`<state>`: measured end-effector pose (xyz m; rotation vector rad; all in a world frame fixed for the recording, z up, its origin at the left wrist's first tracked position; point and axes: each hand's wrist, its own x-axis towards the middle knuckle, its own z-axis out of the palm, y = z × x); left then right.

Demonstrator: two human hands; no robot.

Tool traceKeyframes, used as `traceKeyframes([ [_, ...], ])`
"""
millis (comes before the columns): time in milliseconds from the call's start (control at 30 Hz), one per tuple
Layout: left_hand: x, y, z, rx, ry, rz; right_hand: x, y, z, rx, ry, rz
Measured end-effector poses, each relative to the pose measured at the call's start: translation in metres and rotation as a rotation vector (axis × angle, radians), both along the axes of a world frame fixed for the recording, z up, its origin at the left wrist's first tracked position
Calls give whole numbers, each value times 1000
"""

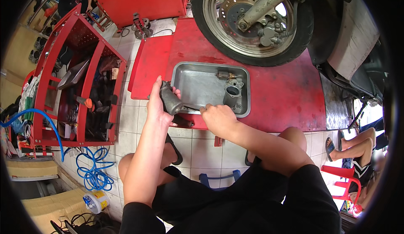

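My left hand (155, 106) is closed around a grey, rounded metal part (171, 101), tilted over the left edge of a shallow metal tray (210, 64). A thin dark rod-like tool (192, 108) runs from the fingers of my right hand (219, 119) to the lower end of that part; its tip is hard to make out. Inside the tray, on its right side, lie a metal housing with a round bore (232, 89), a small cylindrical part (226, 74) and several small pieces of hardware (238, 106).
The tray rests on a red lift platform (286, 103), below a motorcycle front wheel (252, 23). On the left stands a red tool cart (80, 86), with a coiled blue hose (94, 171) on the tiles. A seated person (364, 158) is at the right, beside a red chair (341, 179).
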<state>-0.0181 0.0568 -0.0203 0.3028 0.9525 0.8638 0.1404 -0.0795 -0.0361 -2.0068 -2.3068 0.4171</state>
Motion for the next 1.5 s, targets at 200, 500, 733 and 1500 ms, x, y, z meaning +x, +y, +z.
traceKeyframes([
  [200, -2, 0, -2, 2, -12, -31, 12, 5, 14, 19, 101, -127],
  [500, 2, -7, 3, -19, -200, -91, 46, -10, 18, -324, 1271, -454],
  [733, 9, -26, 15, 39, -378, -60, 48, -42, 54, -627, 1693, -402],
  [1500, 68, -58, -5, -103, -340, -397, 56, -70, 89, -537, 1546, -348],
])
